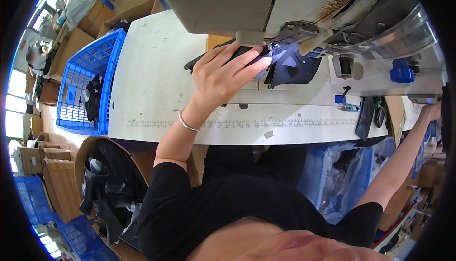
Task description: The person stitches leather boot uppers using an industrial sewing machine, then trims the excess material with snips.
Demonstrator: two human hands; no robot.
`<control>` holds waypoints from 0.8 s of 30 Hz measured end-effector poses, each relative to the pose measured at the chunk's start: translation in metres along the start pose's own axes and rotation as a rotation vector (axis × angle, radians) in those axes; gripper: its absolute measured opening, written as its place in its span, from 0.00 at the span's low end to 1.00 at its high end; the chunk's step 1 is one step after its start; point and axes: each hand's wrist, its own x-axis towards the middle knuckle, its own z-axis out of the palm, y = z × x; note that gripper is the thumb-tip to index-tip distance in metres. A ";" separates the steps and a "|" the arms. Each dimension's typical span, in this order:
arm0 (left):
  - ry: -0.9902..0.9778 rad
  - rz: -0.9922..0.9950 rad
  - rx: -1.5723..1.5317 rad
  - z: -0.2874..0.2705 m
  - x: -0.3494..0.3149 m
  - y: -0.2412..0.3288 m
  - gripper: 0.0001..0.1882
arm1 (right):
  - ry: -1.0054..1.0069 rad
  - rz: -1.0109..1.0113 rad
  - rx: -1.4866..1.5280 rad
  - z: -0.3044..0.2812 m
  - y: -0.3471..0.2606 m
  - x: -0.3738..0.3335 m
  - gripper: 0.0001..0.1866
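Observation:
My left hand (pixel 223 73), with a bangle at the wrist, lies palm down on a dark fabric piece (pixel 194 63) beside the head of a sewing machine (pixel 228 4). Its fingers are stretched out and slightly apart, pressing the cloth against the machine bed. Right of the fingertips, a black and bluish panel (pixel 295 67) spreads over the bed, lit by the machine's lamp. At the far right edge, my right hand (pixel 431 112) reaches up beside a grey box (pixel 424 99) on the machine. Its fingers are mostly hidden by the dark rim of the picture.
A blue crate (pixel 110 78) with black pieces stands left of the white table (pixel 147 80). Below it is a carton (pixel 85 149) of black items. Small blue-handled tools (pixel 349 107) and a black case (pixel 364 118) lie at the table's right. A blue bin (pixel 363 166) stands below the table edge.

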 end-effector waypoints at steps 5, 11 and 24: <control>0.065 0.000 -0.042 0.006 -0.005 -0.009 0.08 | 0.137 -0.147 -0.042 0.050 -0.158 -0.193 0.15; 0.040 0.004 -0.065 0.006 -0.006 -0.009 0.08 | -1.010 -0.617 -0.229 0.120 -0.257 -0.457 0.34; 0.064 -0.021 -0.075 0.008 -0.005 -0.008 0.08 | -0.695 -0.283 0.082 0.164 -0.227 -0.495 0.18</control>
